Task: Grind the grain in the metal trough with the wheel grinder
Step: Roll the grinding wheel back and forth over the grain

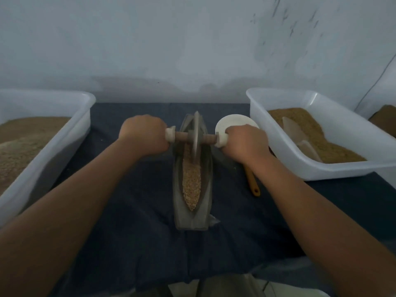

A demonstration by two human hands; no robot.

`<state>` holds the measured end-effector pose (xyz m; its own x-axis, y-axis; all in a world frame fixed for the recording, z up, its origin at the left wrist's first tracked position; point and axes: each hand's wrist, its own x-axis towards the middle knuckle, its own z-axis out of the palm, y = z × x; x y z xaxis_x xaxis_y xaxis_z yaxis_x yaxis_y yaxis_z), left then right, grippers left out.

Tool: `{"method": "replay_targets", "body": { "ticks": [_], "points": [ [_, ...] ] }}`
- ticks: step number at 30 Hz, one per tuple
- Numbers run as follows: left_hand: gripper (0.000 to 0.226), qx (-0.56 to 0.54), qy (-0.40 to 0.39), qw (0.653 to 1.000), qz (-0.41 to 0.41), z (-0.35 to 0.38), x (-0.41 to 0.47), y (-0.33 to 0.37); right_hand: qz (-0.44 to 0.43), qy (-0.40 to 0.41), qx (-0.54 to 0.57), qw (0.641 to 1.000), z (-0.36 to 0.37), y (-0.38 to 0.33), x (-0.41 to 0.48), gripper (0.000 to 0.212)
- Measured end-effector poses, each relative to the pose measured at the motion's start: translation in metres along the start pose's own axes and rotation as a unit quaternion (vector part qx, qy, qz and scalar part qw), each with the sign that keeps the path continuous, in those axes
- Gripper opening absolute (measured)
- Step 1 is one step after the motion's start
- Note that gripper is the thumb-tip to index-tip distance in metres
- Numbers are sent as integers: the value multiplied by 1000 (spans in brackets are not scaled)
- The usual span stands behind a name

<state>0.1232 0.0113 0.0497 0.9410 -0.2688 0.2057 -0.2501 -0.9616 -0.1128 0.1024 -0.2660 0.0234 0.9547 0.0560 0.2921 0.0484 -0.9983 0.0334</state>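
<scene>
Dull grey metal trough [192,189] with a matt, worn finish, coarse tan grain [191,185] inside, metal wheel grinder [196,138] on a brown wooden axle – pale smooth end knobs, translucent white plastic tubs [334,168] – faintly glossy, dark matt cloth [132,211] beneath, yellow plastic handle [252,183].

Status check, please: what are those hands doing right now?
Left hand, right hand gripping wheel grinder handles. Wheel in metal trough, far half; grain fills near half. Nothing blocking.

Arms outstretched, left hand [143,133] and right hand [246,143] fisted round wheel grinder [195,138] axle
</scene>
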Motion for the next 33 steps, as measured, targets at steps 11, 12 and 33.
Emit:
{"method": "replay_targets", "body": {
  "ticks": [11,12,33],
  "points": [
    [40,-17,50,997,60,19,-82,-16,-108,42,29,993,-24,3,-74,34],
    [41,-16,51,998,35,21,-67,-13,-94,39,17,995,-21,2,-55,31],
    [43,-47,38,997,-51,26,-16,-5,-54,31,-32,998,-15,-5,4,16]
  ]
}}
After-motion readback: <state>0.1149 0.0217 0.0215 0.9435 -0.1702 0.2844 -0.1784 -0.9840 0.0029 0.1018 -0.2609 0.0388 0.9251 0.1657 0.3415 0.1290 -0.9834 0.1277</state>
